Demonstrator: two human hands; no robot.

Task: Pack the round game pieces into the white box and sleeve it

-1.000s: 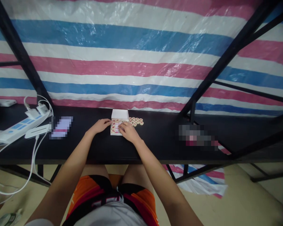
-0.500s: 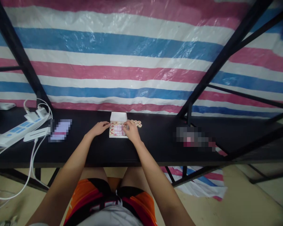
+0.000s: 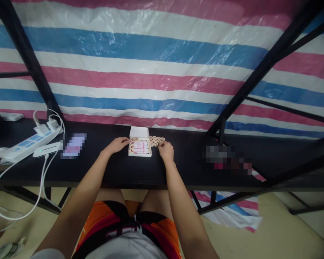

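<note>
A small white box (image 3: 139,155) lies on the black table with its lid (image 3: 139,132) raised at the back. Inside, round Chinese chess pieces (image 3: 132,146) line the sides around a folded pink-and-white sheet (image 3: 140,147). My left hand (image 3: 118,144) holds the box at its left rear edge, fingertips on the rim. Loose Chinese chess pieces (image 3: 157,139) sit in a cluster just right of the box. At the near right side of that cluster, my right hand (image 3: 166,151) has its fingers pinched on a piece, mostly hidden by them.
On the left are a white power strip (image 3: 27,144) with plugs and cables, a white device (image 3: 47,149) and a blurred phone (image 3: 74,145). A pixelated item (image 3: 226,157) lies to the right. Black metal posts (image 3: 245,86) and striped plastic sheeting (image 3: 140,82) stand behind the table.
My right hand has moved from over the box to the loose pieces on its right. My left hand stays at the box's left edge. The view has shifted slightly.
</note>
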